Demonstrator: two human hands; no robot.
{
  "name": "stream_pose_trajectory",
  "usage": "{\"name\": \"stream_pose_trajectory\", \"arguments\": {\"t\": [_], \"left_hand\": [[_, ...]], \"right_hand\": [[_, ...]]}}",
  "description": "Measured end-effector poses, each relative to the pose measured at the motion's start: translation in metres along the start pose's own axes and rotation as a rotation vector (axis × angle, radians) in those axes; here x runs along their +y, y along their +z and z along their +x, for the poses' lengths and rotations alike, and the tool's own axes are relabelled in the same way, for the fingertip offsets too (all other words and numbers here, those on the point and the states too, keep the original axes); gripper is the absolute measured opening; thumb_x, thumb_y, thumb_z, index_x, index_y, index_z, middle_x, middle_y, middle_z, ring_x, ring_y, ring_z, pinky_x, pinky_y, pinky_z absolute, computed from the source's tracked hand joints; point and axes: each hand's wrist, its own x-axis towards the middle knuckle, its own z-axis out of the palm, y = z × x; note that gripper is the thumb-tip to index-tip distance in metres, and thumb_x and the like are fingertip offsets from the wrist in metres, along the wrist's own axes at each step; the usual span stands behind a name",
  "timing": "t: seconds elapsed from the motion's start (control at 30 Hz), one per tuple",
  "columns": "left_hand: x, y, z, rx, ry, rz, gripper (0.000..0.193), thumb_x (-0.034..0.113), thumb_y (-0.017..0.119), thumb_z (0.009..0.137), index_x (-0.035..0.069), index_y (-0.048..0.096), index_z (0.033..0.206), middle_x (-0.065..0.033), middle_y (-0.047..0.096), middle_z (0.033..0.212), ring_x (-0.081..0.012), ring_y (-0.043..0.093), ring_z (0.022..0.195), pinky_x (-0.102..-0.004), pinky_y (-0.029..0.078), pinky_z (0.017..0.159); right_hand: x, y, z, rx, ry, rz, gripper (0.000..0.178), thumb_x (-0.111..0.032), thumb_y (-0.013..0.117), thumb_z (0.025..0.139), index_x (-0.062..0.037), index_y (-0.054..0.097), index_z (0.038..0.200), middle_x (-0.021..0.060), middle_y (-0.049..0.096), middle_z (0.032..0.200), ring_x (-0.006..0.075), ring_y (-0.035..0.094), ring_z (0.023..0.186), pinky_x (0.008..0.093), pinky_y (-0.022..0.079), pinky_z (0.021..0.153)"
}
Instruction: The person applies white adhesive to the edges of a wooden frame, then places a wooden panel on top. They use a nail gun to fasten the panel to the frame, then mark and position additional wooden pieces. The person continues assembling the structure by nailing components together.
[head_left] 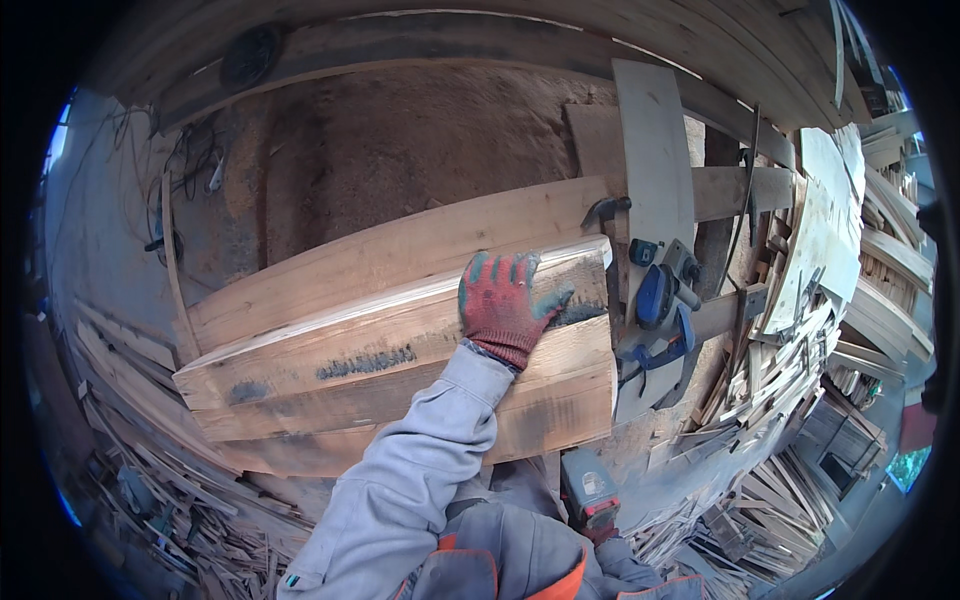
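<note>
My left hand [500, 305], in a red glove with grey-green fingertips, lies on top of a thick wooden beam [400, 335]. Its fingers bend over the far edge, and the thumb stretches right across the face. The beam has black smudged marks and a pale, rough far edge. Against its near side lie more boards [420, 425]. Low beside my body, my right hand [605, 530] is mostly hidden; its fingers appear wrapped round a boxy grey power tool [590, 487] with red parts.
A claw hammer [606, 210] rests at the beams' right end. Blue tools [655, 297] lie on the crosswise board [655, 150]. Long planks [450, 40] run along the far side. Scrap wood piles [770, 375] stand right and lower left. Cables [195, 170] lie far left.
</note>
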Motion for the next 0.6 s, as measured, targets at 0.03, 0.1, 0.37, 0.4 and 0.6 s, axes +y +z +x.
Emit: {"name": "stream_pose_trajectory", "arguments": {"t": [0.03,0.1,0.37,0.4,0.6], "left_hand": [[0.001,-0.001,0.001,0.015,0.0,0.022,0.087,0.07,0.078,0.076,0.011,0.062,0.137,-0.0087,0.058,0.138,-0.0308,0.047,0.137,-0.0515,0.027,0.123],[0.002,0.0,0.001,0.036,-0.003,-0.001,0.087,0.069,0.079,0.075,0.012,0.062,0.138,-0.0087,0.061,0.135,-0.032,0.049,0.136,-0.0507,0.027,0.124],[0.003,0.021,-0.001,0.189,0.005,0.173,0.093,0.069,0.077,0.08,0.024,0.048,0.156,-0.0091,0.056,0.148,-0.0298,0.047,0.142,-0.0489,0.029,0.123],[0.003,0.023,-0.001,0.24,0.004,0.167,0.093,0.069,0.076,0.082,0.023,0.047,0.156,-0.0091,0.055,0.149,-0.03,0.046,0.143,-0.0491,0.029,0.123],[-0.013,0.022,-0.027,0.609,0.393,0.091,0.08,0.059,0.074,0.09,0.015,0.052,0.152,-0.0108,0.051,0.155,-0.0328,0.044,0.146,-0.0512,0.027,0.125]], "right_hand": [[0.001,0.0,-0.004,0.005,-0.013,0.008,0.043,-0.038,0.056,0.101,-0.0182,0.049,0.139,0.0041,0.056,0.141,0.024,0.054,0.131,0.0445,0.044,0.111],[0.006,0.001,-0.014,0.02,-0.062,0.031,0.044,-0.037,0.056,0.101,-0.0178,0.048,0.14,0.0045,0.055,0.143,0.0239,0.053,0.132,0.0443,0.044,0.112],[0.045,0.016,-0.061,0.048,-0.104,0.232,0.048,-0.034,0.054,0.104,-0.0161,0.044,0.147,0.0059,0.05,0.15,0.0237,0.05,0.138,0.0436,0.041,0.116],[0.049,0.019,-0.066,0.058,-0.106,0.264,0.049,-0.034,0.054,0.104,-0.0158,0.043,0.148,0.0061,0.05,0.151,0.0237,0.049,0.139,0.0435,0.041,0.116],[0.089,0.048,-0.087,0.11,-0.182,0.542,0.052,-0.032,0.053,0.106,-0.0145,0.04,0.153,0.0072,0.046,0.156,0.0235,0.047,0.143,0.043,0.039,0.119]]}}
